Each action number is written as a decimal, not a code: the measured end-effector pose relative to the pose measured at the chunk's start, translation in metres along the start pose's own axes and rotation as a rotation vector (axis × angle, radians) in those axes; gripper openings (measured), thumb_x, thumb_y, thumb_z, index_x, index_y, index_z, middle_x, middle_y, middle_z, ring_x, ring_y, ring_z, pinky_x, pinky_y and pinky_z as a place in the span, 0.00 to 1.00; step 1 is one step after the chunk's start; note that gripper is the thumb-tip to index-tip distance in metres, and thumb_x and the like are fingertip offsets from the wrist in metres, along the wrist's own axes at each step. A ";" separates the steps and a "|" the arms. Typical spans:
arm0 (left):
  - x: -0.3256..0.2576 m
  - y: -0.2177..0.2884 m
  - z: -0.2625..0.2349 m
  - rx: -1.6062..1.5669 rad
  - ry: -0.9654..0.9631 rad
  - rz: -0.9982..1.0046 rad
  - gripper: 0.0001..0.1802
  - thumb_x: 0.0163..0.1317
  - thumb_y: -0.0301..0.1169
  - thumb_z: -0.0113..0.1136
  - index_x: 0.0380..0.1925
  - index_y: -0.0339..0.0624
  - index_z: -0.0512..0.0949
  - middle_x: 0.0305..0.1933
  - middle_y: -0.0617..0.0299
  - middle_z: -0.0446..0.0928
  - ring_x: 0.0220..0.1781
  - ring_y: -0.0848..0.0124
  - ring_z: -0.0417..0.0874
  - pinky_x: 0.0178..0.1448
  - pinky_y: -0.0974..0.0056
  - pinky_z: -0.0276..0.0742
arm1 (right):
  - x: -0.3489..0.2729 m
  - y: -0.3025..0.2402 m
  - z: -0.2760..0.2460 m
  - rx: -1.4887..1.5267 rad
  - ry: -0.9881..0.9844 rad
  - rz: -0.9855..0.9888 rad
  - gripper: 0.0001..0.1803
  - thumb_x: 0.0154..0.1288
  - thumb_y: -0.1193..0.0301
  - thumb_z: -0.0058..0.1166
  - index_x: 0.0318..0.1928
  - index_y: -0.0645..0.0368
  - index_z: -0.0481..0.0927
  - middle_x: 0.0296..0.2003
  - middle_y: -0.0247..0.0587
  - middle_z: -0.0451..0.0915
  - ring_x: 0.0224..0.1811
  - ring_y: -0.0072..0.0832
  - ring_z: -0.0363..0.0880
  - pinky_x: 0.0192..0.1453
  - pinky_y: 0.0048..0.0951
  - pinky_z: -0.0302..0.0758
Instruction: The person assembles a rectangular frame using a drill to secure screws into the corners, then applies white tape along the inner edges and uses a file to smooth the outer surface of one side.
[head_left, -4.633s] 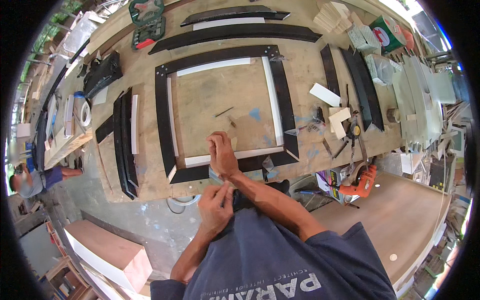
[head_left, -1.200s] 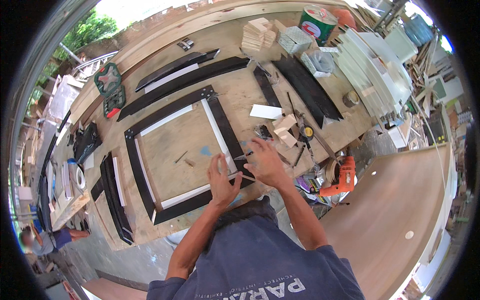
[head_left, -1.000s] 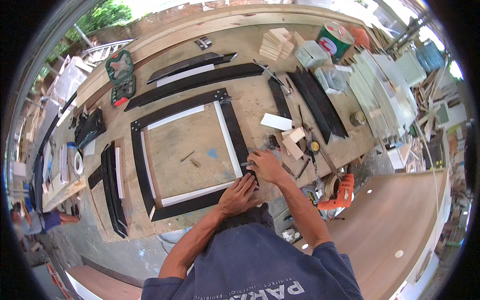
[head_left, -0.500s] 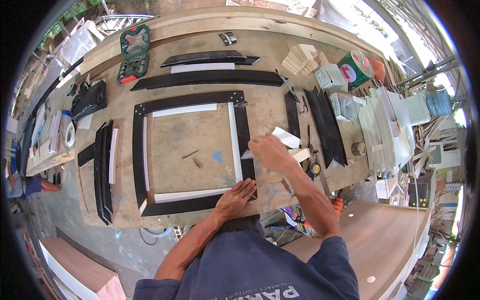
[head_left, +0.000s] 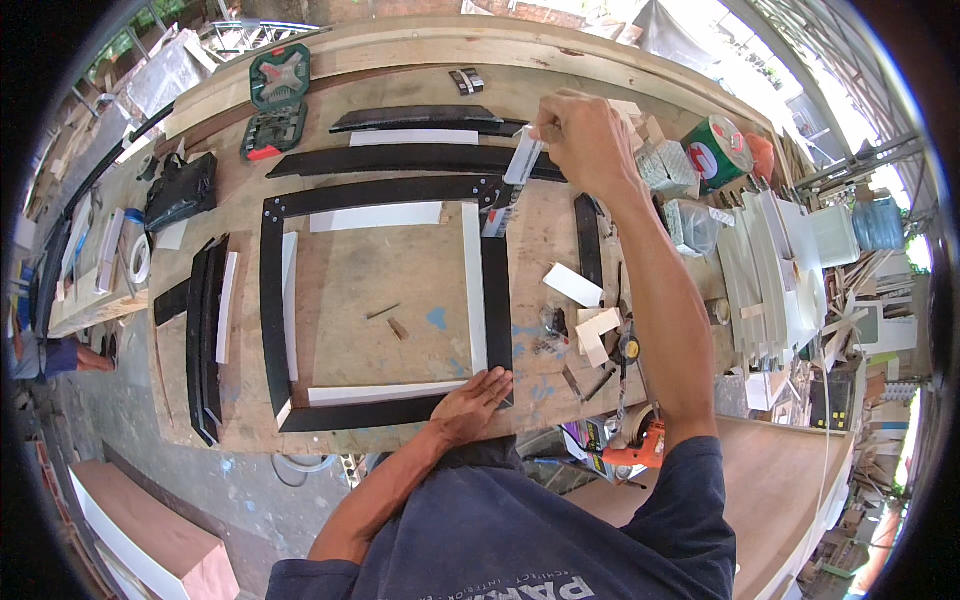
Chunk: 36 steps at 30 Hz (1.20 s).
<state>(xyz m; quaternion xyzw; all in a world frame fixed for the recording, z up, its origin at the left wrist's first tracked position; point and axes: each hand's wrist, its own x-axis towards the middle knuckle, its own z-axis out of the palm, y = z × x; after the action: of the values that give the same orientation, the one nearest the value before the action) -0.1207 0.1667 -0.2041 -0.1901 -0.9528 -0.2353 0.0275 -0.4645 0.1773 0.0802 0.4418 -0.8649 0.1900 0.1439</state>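
Observation:
A black rectangular frame [head_left: 273, 320] lies flat on the workbench, with white strips [head_left: 478, 300] along its inner sides. My left hand [head_left: 473, 408] rests flat on its near right corner, fingers stretched out. Above the far right corner, my right hand [head_left: 592, 140] is closed at the upper end of a narrow white and grey strip-like piece [head_left: 518, 170]. The piece slants down toward the frame's right side; its exact kind cannot be made out. Small screw heads show at the far corners. A thin screw-like piece [head_left: 383, 311] lies inside the frame.
Black profiles [head_left: 390, 160] lie beyond the frame, others [head_left: 205, 340] to its left. A green tool case [head_left: 275, 125] lies open at far left. At right are wood offcuts [head_left: 598, 335], an orange power tool [head_left: 640, 445], a green can [head_left: 718, 150] and white panels [head_left: 765, 290].
My right hand has moved from the frame's right side away toward its far right corner, and the white and grey piece now shows below it. My left hand stays on the near corner.

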 end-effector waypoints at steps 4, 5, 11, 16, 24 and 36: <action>-0.002 -0.001 0.006 0.007 0.040 0.014 0.35 0.65 0.32 0.54 0.73 0.33 0.68 0.81 0.54 0.63 0.85 0.62 0.57 0.88 0.55 0.48 | 0.022 0.000 -0.003 -0.031 -0.011 0.190 0.04 0.56 0.73 0.66 0.33 0.56 0.85 0.38 0.44 0.88 0.42 0.50 0.87 0.47 0.49 0.80; -0.002 -0.001 0.006 0.027 0.036 0.022 0.35 0.65 0.32 0.54 0.73 0.33 0.68 0.81 0.54 0.63 0.85 0.62 0.56 0.88 0.55 0.48 | 0.025 0.002 -0.003 -0.019 0.016 0.191 0.04 0.56 0.72 0.66 0.33 0.56 0.85 0.38 0.45 0.88 0.42 0.50 0.87 0.47 0.49 0.81; 0.000 0.001 -0.002 0.020 0.015 0.021 0.34 0.66 0.33 0.52 0.73 0.33 0.68 0.81 0.55 0.63 0.85 0.62 0.57 0.88 0.55 0.47 | 0.042 0.025 0.014 0.017 0.203 0.255 0.04 0.59 0.70 0.64 0.33 0.55 0.86 0.38 0.46 0.88 0.43 0.49 0.87 0.48 0.49 0.81; 0.001 0.000 -0.001 0.015 0.019 0.021 0.34 0.68 0.34 0.51 0.73 0.34 0.68 0.81 0.53 0.63 0.85 0.62 0.57 0.87 0.55 0.48 | 0.047 0.033 0.031 0.000 0.316 0.335 0.05 0.61 0.68 0.63 0.34 0.56 0.86 0.37 0.49 0.88 0.42 0.50 0.88 0.46 0.50 0.81; 0.006 0.000 -0.002 -0.052 0.016 -0.007 0.33 0.68 0.36 0.53 0.72 0.33 0.69 0.79 0.51 0.66 0.83 0.58 0.61 0.86 0.53 0.53 | 0.081 0.058 -0.126 0.264 0.077 -0.050 0.40 0.67 0.57 0.65 0.71 0.51 0.57 0.60 0.53 0.78 0.61 0.45 0.78 0.68 0.36 0.69; 0.009 -0.005 -0.005 -0.081 0.069 0.016 0.33 0.64 0.39 0.63 0.67 0.31 0.74 0.75 0.47 0.71 0.81 0.54 0.64 0.84 0.50 0.57 | -0.097 0.041 0.026 0.348 0.741 0.376 0.13 0.68 0.78 0.62 0.52 0.64 0.84 0.51 0.52 0.83 0.46 0.35 0.85 0.49 0.32 0.81</action>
<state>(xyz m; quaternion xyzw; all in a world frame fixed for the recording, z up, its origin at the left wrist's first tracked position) -0.1310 0.1633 -0.2008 -0.1905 -0.9393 -0.2800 0.0547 -0.4450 0.2561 0.0081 0.1970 -0.7754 0.5009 0.3302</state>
